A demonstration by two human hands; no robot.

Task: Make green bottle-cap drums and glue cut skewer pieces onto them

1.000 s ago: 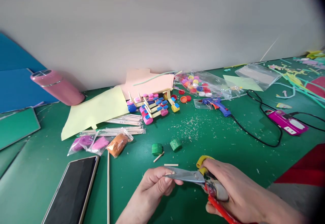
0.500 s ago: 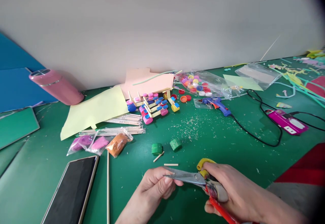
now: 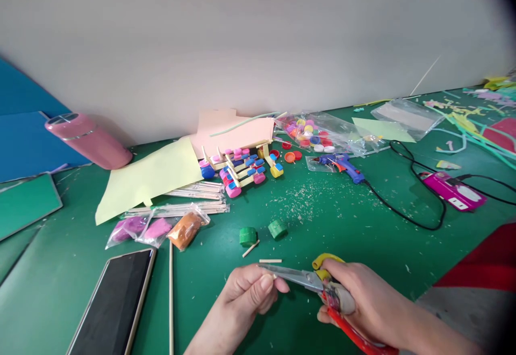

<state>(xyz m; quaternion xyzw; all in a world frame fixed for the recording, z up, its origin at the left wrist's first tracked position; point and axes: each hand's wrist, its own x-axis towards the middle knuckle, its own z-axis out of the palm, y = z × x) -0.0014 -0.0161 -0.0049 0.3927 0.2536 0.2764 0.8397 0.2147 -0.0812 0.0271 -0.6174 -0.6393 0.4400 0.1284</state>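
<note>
My right hand [image 3: 363, 301] is closed round the handles of a pair of scissors [image 3: 300, 277], one loop yellow and the other red. The blades point left and reach my left hand [image 3: 252, 296]. Thumb and forefinger of that hand are pinched together on a small pale piece, of which only a tip shows by the blades; its kind is hidden. Just beyond the fingers lies a short wooden stick piece [image 3: 270, 261]. Farther back, another stick piece [image 3: 251, 248] lies beside a green bottle cap [image 3: 247, 236], and a second green cap [image 3: 277, 229] sits to its right.
A phone [image 3: 113, 301] and a long wooden stick [image 3: 171, 301] lie at left. Behind are bagged clay [image 3: 186, 229], small stick-and-cap models [image 3: 242, 169], and a bag of caps [image 3: 310, 129]. A blue glue gun [image 3: 342, 166] trails its cord toward a magenta power strip [image 3: 453, 189].
The scissor blades have shifted slightly left and up at my left fingertips. My right hand has moved a little left, and the red handle has swung wider. My left hand stays nearly in place.
</note>
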